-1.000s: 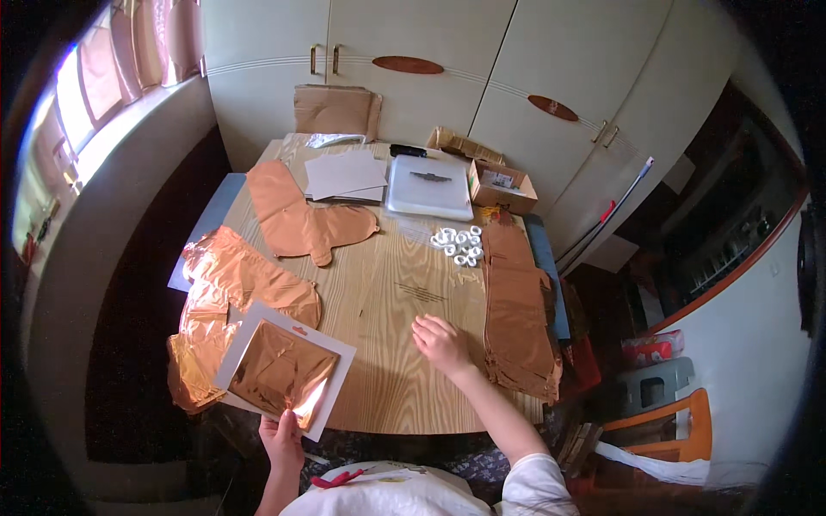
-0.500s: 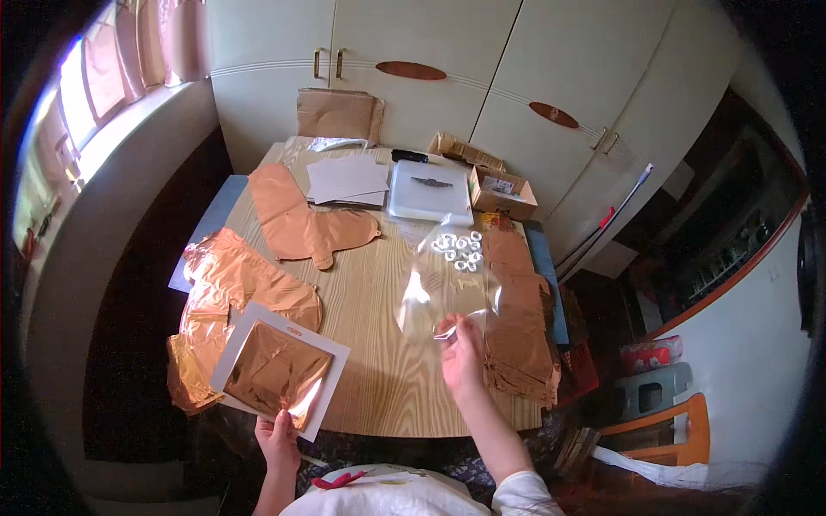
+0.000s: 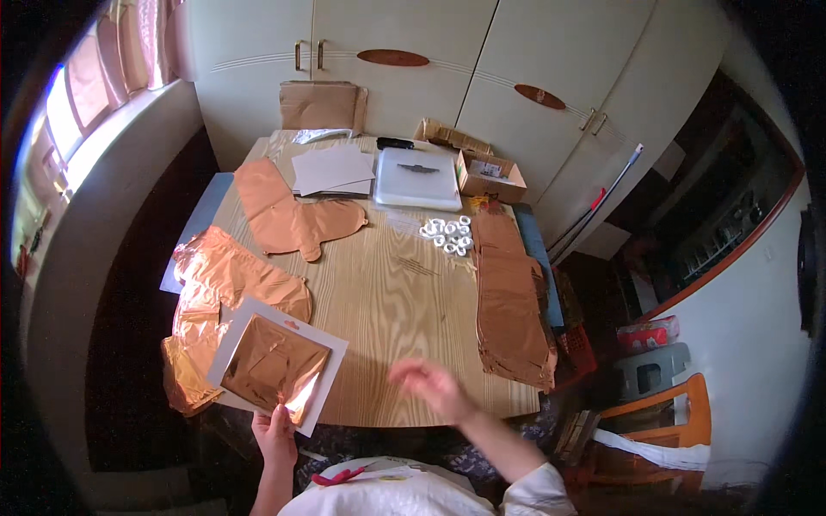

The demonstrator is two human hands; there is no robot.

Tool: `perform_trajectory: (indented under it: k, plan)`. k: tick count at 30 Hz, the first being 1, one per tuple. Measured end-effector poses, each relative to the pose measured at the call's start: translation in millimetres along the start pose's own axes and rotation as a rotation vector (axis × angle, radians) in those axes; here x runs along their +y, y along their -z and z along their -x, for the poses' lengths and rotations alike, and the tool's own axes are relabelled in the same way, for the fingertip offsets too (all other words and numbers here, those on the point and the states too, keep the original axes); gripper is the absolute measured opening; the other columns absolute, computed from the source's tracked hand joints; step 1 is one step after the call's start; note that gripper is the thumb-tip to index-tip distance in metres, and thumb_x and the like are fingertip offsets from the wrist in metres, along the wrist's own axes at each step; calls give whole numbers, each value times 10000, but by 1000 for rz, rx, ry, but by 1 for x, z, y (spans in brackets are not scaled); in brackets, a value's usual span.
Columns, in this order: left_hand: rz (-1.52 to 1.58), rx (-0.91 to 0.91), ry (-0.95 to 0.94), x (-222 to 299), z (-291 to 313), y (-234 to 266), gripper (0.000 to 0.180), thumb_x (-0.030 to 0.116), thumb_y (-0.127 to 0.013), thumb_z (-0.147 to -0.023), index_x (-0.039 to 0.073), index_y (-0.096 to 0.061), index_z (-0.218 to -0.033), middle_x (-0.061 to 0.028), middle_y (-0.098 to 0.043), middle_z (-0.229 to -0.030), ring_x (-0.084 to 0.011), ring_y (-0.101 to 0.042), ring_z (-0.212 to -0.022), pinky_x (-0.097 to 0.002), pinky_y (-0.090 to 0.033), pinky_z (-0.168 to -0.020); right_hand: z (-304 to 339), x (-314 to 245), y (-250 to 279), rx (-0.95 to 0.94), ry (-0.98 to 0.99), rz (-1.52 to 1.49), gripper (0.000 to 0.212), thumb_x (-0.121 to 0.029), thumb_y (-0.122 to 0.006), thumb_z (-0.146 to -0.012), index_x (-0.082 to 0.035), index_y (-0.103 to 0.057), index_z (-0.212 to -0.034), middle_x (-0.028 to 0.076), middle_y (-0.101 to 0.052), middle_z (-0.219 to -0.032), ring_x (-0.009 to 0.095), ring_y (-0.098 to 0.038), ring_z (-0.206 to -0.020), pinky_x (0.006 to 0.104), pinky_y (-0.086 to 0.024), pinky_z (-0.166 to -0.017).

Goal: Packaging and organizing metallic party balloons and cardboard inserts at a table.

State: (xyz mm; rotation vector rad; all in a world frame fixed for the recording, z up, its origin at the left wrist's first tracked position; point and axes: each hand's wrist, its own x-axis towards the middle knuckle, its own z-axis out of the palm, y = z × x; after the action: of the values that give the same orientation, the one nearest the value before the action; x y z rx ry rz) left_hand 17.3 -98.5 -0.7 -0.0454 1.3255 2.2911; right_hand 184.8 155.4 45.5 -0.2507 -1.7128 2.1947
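Copper-coloured foil lies as one flat shape (image 3: 292, 211) at ten o'clock on the tabletop (image 3: 370, 327), one stack (image 3: 512, 310) at three and one crinkled pile (image 3: 245, 279) at nine; roughly a dozen white rings (image 3: 447, 234) sit at two, too bunched to count exactly. One white card (image 3: 233, 342), between seven and eight, bears one folded foil square (image 3: 275, 361), creased, mirror-bright toward five o'clock. The left hand (image 3: 275, 437) pinches the card's near edge; the right hand (image 3: 430, 387), at five, is blurred, its fingers' spread impossible to tell.
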Motion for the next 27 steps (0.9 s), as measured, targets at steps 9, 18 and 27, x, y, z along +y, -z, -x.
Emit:
perform_trajectory:
  k: [9, 18, 27]
  plan:
    - [-100, -102, 50, -11, 0, -19, 126, 51, -613, -899, 49, -567, -1015, 9, -573, -750, -58, -478, -574, -208, -365, -493, -129, 22, 87, 116, 101, 1441, 414, -327, -621, -905, -23, -601, -1186, 142, -596, -1260, 251, -549, -1195, 363, -439, -1033]
    - [-191, -124, -86, -20, -19, -36, 123, 49, -598, -914, 34, -575, -1034, 7, -619, -807, -52, -534, -621, -210, -404, -527, -126, 68, 58, 175, 212, 1682, 120, -207, -668, -809, -92, -679, -841, 51, -674, -911, 236, -628, -918, 368, -525, -793]
    - [-258, -147, -23, -25, -20, -40, 219, 27, -583, -913, 21, -565, -1131, -46, -639, -1017, -112, -591, -853, -263, -463, -744, -98, 29, 34, 195, -112, 1110, 143, -230, -697, -800, -93, -717, -837, 90, -690, -774, 242, -663, -695, 357, -526, -660]
